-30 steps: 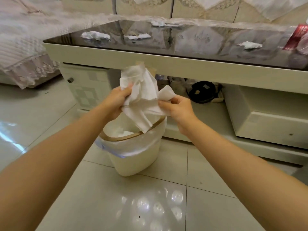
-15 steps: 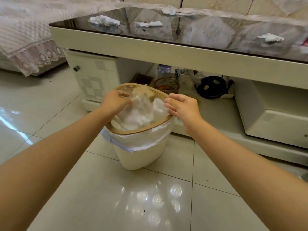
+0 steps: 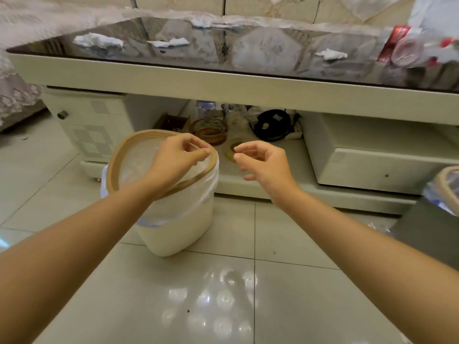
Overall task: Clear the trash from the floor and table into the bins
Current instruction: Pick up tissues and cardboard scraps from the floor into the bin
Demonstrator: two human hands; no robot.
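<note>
Two bare forearms reach in from the lower corners over the glossy tiled floor (image 3: pixel 223 281). The left hand (image 3: pixel 177 160) hangs over the mouth of a white trash bin (image 3: pixel 178 227), its fingers loosely curled with the thumb close to the fingertips and nothing between them. The right hand (image 3: pixel 264 161) sits just to the right of the bin, past its rim, fingers likewise relaxed and half bent — it holds nothing either. The bin has a tan ring round its top, and a clear plastic liner (image 3: pixel 139 160) folds over the rim; what lies inside cannot be made out. A second bin (image 3: pixel 445 188), also lined, shows at the right edge.

Behind the bin stands a cream coffee table (image 3: pixel 223 81) with a dark reflective top. On its lower shelf lie a black round object (image 3: pixel 272 124) and other clutter too blurred to name. On the top, well apart, rest crumpled tissues — one at the left (image 3: pixel 98 41), one beside it (image 3: pixel 170 42), one at the far edge (image 3: pixel 202 22) and one toward the right (image 3: pixel 330 54). A red-and-clear wrapper (image 3: pixel 407 47) lies at the right end.
</note>
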